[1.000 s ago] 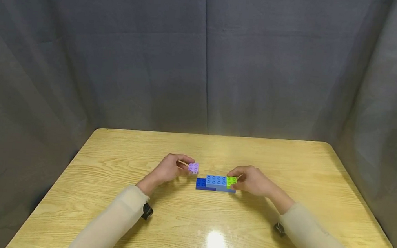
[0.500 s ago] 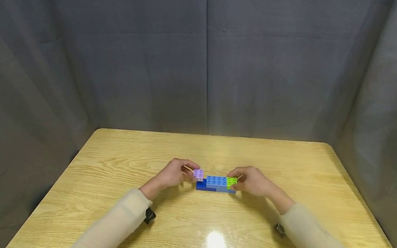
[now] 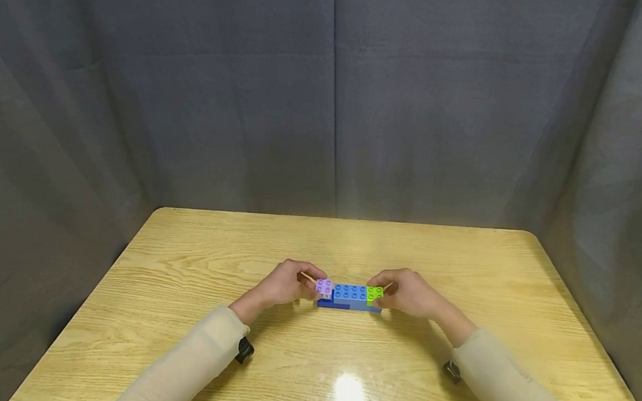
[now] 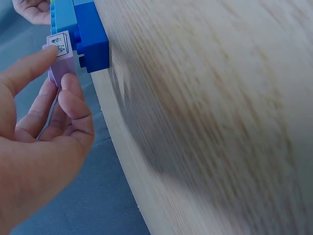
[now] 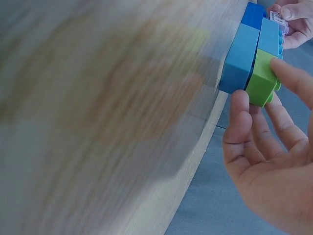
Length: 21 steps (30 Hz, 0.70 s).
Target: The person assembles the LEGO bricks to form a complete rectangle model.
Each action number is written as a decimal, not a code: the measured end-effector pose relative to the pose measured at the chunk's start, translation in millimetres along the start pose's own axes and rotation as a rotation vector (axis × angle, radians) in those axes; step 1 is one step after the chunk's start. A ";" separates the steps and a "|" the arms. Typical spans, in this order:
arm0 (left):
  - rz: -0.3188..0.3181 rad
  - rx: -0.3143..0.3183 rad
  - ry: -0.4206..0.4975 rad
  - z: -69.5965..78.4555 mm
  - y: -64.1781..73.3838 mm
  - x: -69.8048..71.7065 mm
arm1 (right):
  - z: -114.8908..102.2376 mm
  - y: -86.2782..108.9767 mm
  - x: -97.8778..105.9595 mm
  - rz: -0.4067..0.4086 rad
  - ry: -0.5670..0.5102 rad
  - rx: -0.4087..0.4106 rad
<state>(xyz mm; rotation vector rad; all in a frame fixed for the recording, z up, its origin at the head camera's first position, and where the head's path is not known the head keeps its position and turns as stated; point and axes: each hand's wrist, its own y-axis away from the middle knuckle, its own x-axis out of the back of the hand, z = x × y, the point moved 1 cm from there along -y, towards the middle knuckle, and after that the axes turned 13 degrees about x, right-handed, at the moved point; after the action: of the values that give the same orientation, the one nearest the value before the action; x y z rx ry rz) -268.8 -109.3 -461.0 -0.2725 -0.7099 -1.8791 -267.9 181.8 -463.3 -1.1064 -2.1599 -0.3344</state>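
My left hand (image 3: 286, 283) pinches a small purple toy brick (image 3: 323, 287) between thumb and fingers. In the left wrist view a printed picture shows on the side of the purple brick (image 4: 61, 58), which hangs just above the studs of the dark blue brick (image 4: 94, 41). My right hand (image 3: 410, 292) grips the lime green brick (image 3: 374, 294) at the right end of the upper row. Beside it in that row lies a light blue brick (image 3: 350, 294). Under both, a second light blue brick (image 5: 240, 58) forms the lower row with the dark blue one.
The bricks stand on a wooden table (image 3: 237, 371) with rounded far corners. A grey curtain (image 3: 250, 92) hangs behind it and along both sides. Dark devices, such as the left one (image 3: 245, 349), are strapped at both wrists.
My left hand has brought the purple brick rightward and toward me, from beside the stack to over the dark blue brick's left end. The right hand stays on the green brick.
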 end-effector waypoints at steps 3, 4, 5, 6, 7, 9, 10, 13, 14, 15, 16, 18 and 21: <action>0.001 0.002 -0.011 0.4 0.1 -0.9 | 0.2 -0.3 -0.4 0.002 0.000 -0.004; 0.002 0.002 -0.013 0.5 0.2 -1.3 | 0.4 -0.5 -0.7 0.003 -0.001 -0.005; 0.002 0.002 -0.016 0.6 0.2 -1.7 | 0.4 -0.5 -0.9 0.003 -0.001 -0.007; 0.001 0.001 -0.018 0.2 -0.1 -2.0 | 0.4 -0.6 -1.2 0.003 -0.003 -0.008; 0.000 -0.001 -0.019 -0.2 -0.5 -2.3 | 0.4 -0.7 -1.4 0.003 -0.004 -0.010; -0.002 -0.004 -0.025 -0.4 -0.9 -3.1 | 0.5 -0.9 -1.9 0.003 -0.007 -0.011; -0.003 -0.005 -0.029 -0.5 -1.1 -3.5 | 0.6 -0.9 -2.0 0.002 -0.008 -0.012; -0.005 -0.009 -0.041 -0.2 -1.2 -4.3 | 0.8 -1.1 -2.4 0.002 -0.006 -0.013; -0.005 -0.010 -0.043 0.3 -0.9 -4.4 | 0.8 -1.1 -2.3 0.003 -0.006 -0.014; -0.004 -0.014 -0.048 0.4 -0.8 -4.5 | 0.8 -1.1 -2.4 0.002 -0.006 -0.013; -0.004 -0.018 -0.051 0.6 -0.6 -4.5 | 0.7 -1.2 -2.4 0.003 -0.006 -0.012; -0.002 -0.026 -0.054 0.9 -0.2 -4.7 | 0.6 -1.2 -2.2 0.004 -0.006 -0.009; 0.003 -0.038 -0.056 0.4 -0.5 -5.7 | 1.0 -1.3 -1.8 0.004 -0.004 -0.006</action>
<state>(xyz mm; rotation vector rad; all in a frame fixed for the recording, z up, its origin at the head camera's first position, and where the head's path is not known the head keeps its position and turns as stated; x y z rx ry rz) -267.0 -104.6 -463.7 -0.3514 -0.7113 -1.8901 -268.7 180.4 -465.1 -1.1148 -2.1614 -0.3372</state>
